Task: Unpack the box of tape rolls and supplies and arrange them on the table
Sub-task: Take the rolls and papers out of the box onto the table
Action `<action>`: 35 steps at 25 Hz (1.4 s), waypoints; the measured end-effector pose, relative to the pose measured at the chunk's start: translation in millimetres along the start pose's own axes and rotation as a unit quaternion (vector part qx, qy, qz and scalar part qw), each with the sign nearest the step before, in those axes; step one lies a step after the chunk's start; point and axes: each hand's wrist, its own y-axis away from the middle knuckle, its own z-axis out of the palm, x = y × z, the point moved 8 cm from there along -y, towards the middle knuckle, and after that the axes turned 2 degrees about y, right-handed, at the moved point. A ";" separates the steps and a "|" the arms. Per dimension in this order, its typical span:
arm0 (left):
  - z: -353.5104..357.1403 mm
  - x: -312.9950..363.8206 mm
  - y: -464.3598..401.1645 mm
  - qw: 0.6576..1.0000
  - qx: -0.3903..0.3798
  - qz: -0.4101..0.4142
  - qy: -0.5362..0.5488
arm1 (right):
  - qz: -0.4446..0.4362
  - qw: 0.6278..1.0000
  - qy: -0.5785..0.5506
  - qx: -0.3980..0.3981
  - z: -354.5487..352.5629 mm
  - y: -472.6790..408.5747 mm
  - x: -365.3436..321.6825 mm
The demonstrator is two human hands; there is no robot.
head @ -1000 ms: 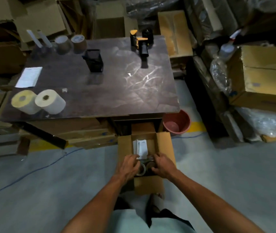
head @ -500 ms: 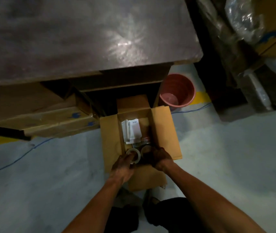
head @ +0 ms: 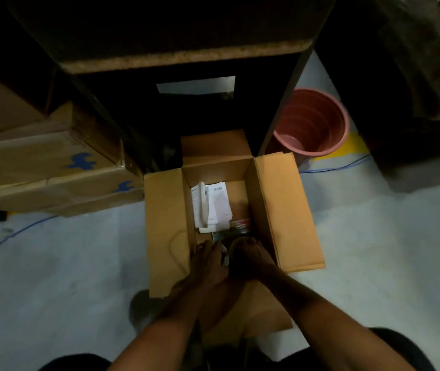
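A: Where are the hands?
B: Both are down inside the open brown cardboard box (head: pixel 285 210) on the floor. Left hand (head: pixel 209 259) and right hand (head: pixel 251 257) sit together over a partly hidden tape roll (head: pixel 236 243); I cannot tell their grip.
A: Anything else?
B: White folded papers (head: pixel 211 204) lie inside.

the open box (head: pixel 285 210) is orange-tan cardboard; the papers (head: pixel 212 204) inside are white with black barcode print; the bucket (head: pixel 312 120) is dull pink-red; stacked cartons (head: pixel 47 167) are brown with blue marks (shapes unclear); the floor (head: pixel 53 263) pale grey, a blue cable (head: pixel 334 168) across it.
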 end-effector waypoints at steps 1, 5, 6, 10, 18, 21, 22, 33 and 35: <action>2.6 -4.0 -8.1 1.000 -0.005 -0.009 -0.006 | -0.002 1.000 0.019 -0.001 -0.5 -8.4 -0.1; 28.9 -18.4 -42.0 0.999 -0.031 -0.008 -0.033 | 0.085 0.991 -0.085 0.063 -1.8 -33.6 7.1; 35.9 -21.4 -47.2 0.999 -0.035 -0.012 -0.039 | 0.039 0.989 -0.078 0.117 4.9 -50.3 11.8; 55.3 -27.6 -67.6 0.999 -0.008 -0.034 -0.039 | -0.015 0.998 -0.005 0.059 45.8 -103.9 27.7; 70.2 -30.2 -73.2 0.995 0.044 -0.053 -0.075 | 0.129 0.977 -0.163 0.037 24.1 -67.2 30.2; 77.4 -39.0 -72.3 0.991 0.032 -0.075 -0.106 | 0.116 0.988 -0.095 0.043 27.9 -63.3 21.0; 76.2 -38.5 -72.9 0.990 0.034 -0.077 -0.110 | 0.122 0.989 -0.053 0.066 28.5 -64.3 23.6; 73.4 -31.4 -80.2 0.987 0.048 -0.011 -0.154 | 0.014 0.995 0.033 0.092 -10.3 -49.0 -5.0; 83.1 -40.4 -84.3 0.986 0.012 -0.019 -0.163 | -0.009 0.997 0.037 0.068 -7.7 -41.0 -12.5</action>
